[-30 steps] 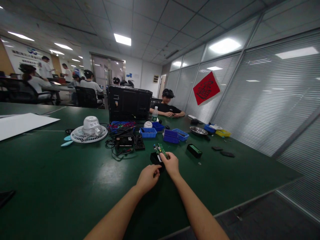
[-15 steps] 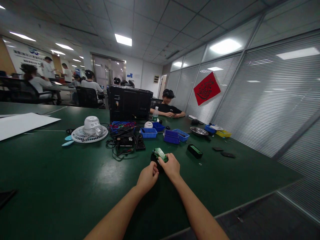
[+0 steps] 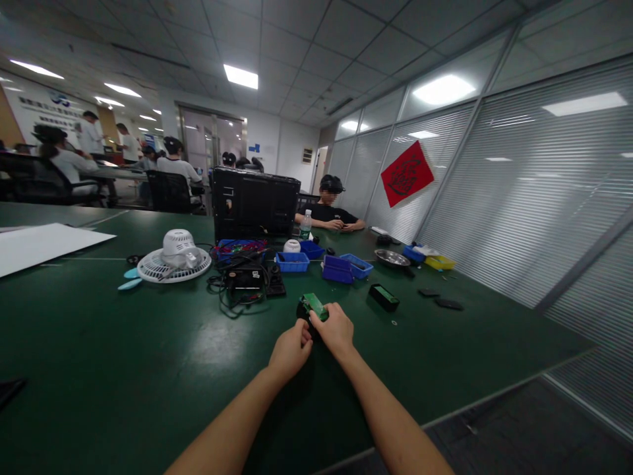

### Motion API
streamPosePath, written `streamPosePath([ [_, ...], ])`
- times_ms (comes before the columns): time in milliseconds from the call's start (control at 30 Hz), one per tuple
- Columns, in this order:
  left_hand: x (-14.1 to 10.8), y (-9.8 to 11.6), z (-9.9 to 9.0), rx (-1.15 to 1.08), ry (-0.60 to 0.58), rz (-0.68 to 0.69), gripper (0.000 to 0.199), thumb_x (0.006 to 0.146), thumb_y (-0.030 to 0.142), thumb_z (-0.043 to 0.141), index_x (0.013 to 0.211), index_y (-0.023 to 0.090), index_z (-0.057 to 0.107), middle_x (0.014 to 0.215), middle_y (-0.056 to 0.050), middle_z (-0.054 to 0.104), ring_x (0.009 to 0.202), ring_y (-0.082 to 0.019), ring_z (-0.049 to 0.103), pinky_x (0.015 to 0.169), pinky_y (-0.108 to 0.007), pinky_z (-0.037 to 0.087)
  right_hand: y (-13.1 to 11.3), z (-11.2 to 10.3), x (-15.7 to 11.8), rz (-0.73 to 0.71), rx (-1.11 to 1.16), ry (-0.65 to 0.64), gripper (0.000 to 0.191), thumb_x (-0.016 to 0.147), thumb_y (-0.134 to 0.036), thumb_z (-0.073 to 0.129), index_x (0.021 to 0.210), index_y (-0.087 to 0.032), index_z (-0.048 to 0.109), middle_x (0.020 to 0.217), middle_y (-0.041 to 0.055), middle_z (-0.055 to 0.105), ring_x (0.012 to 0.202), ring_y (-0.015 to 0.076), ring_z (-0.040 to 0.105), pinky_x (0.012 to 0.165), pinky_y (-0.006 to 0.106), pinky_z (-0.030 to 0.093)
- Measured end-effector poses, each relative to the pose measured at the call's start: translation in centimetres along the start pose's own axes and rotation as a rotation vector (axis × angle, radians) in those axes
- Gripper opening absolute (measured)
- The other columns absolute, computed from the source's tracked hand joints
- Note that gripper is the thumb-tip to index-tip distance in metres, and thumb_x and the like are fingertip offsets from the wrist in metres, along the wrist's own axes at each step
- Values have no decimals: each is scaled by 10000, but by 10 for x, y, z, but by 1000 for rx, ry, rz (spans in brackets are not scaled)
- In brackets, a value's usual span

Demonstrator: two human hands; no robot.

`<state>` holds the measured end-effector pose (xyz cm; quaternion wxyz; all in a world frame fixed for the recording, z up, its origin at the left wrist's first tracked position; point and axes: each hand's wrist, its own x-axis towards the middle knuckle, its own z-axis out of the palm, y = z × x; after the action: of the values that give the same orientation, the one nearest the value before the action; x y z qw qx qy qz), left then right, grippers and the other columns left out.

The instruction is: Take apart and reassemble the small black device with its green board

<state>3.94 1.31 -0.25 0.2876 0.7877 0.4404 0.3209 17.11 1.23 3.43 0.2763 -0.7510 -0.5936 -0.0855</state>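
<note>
A green circuit board (image 3: 314, 305) sits tilted on a black part (image 3: 301, 313) just above the table, between my two hands. My right hand (image 3: 335, 330) grips the board at its right side, thumb on top. My left hand (image 3: 291, 349) has its fingers curled against the near left side of the black part, most of which is hidden by the fingers. To the right of my hands, a black case (image 3: 384, 298) with a green board inside lies on the green table (image 3: 163, 369). A small pale ring (image 3: 394, 323) is near it.
Beyond my hands are blue bins (image 3: 292, 262), a black adapter with tangled cables (image 3: 246, 279), a white fan (image 3: 174, 264) and a large black panel (image 3: 256, 204). Further right are a metal dish (image 3: 392, 258), a yellow bin (image 3: 440, 262) and flat black pieces (image 3: 448, 304). A person (image 3: 330, 212) sits opposite.
The green board has tilted slightly and no longer shows its bright glare. Both hands keep nearly the same grip. The whole view has shifted a little.
</note>
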Motion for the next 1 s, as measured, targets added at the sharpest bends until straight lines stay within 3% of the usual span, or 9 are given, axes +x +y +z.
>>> streamPosePath([
  [667, 1, -3, 4, -24, 4, 16, 219, 734, 134, 491, 932, 222, 456, 789, 32, 605, 695, -102, 565, 653, -203, 394, 0, 3, -3, -18, -67, -89, 342, 768, -507, 485, 878, -196, 579, 901, 38, 564, 787, 155, 555, 633, 244, 366],
  [867, 1, -3, 3, -35, 12, 4, 209, 732, 138, 488, 923, 212, 452, 791, 25, 604, 692, -104, 567, 646, -204, 397, 4, 3, 0, -52, 13, -108, 533, 760, -574, 464, 1107, -176, 535, 1064, 100, 536, 1002, 224, 484, 726, 282, 383],
  [1000, 1, -4, 2, -75, 10, 5, 235, 730, 128, 493, 944, 214, 443, 786, 27, 602, 697, -101, 568, 660, -202, 406, 10, 4, 6, -16, 115, -108, 445, 851, -499, 346, 1085, -187, 560, 1008, 86, 576, 960, 201, 511, 739, 272, 377],
])
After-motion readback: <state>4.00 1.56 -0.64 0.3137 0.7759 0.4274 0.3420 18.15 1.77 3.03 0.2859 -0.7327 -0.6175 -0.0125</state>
